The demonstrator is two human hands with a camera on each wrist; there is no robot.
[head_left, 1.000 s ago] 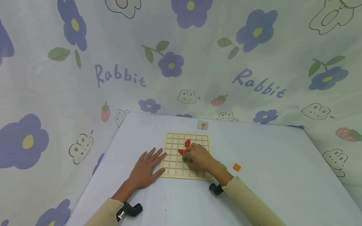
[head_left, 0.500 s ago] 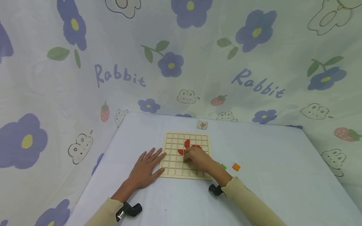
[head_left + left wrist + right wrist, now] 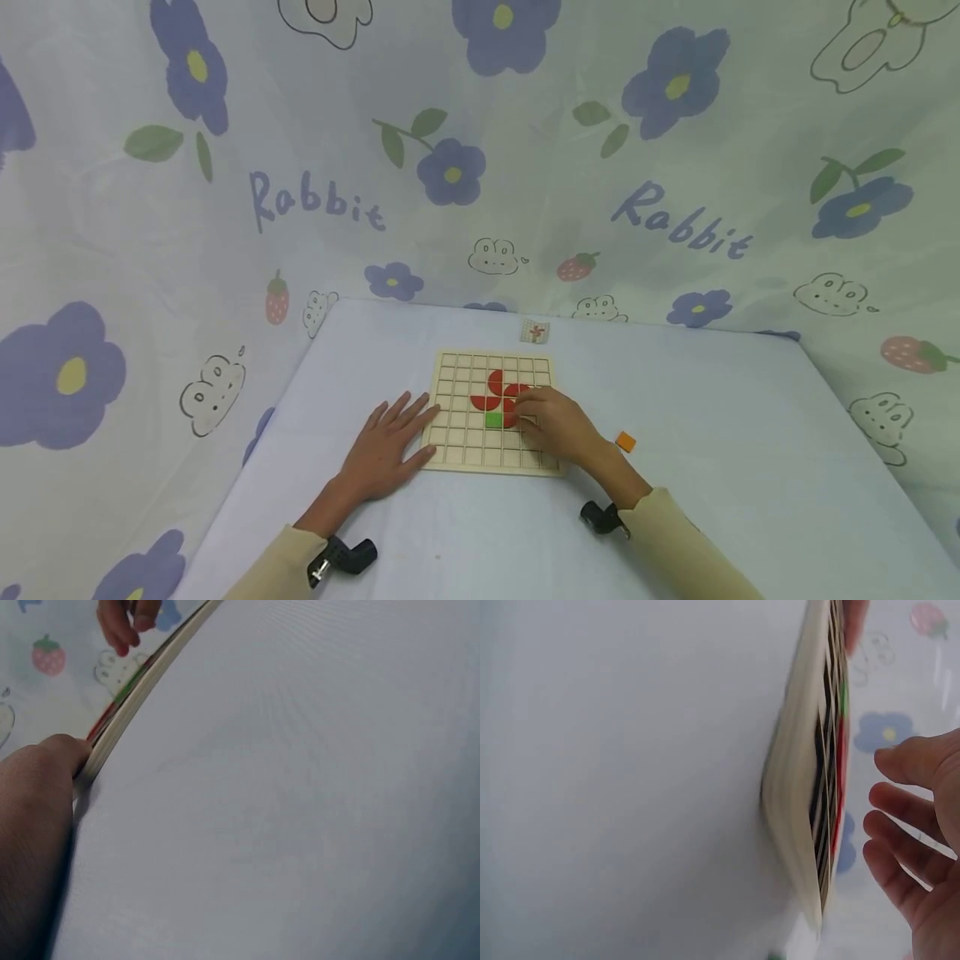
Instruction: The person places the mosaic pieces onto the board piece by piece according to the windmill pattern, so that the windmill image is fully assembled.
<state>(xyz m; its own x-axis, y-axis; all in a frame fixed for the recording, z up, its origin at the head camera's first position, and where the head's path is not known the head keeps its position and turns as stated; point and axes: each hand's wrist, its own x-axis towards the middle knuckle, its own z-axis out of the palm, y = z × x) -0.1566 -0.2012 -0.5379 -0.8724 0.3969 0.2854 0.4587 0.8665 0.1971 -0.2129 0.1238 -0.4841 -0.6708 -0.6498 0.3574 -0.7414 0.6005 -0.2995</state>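
A wooden grid board (image 3: 457, 455) lies on the white table with several red curved pieces (image 3: 486, 403) in its middle cells. Just below them a green square piece (image 3: 493, 421) sits in a cell. My left hand (image 3: 386, 450) is spread flat, fingertips on the board's left edge; the left wrist view shows its thumb (image 3: 56, 761) against the rim. Over the board's right half is my right hand (image 3: 558, 427), partly covering the red pieces. In the right wrist view its thumb and fingers (image 3: 904, 862) are loosely bent and apart, with nothing between them.
An orange square piece (image 3: 626, 442) lies on the table right of the board, near my right wrist. Behind the board is a small patterned card (image 3: 535, 332). A green blur (image 3: 776, 955) shows low in the right wrist view. Printed cloth surrounds the table.
My right hand has let go of the green square piece, which now sits in the grid, and has moved right. My left hand has stayed in place.
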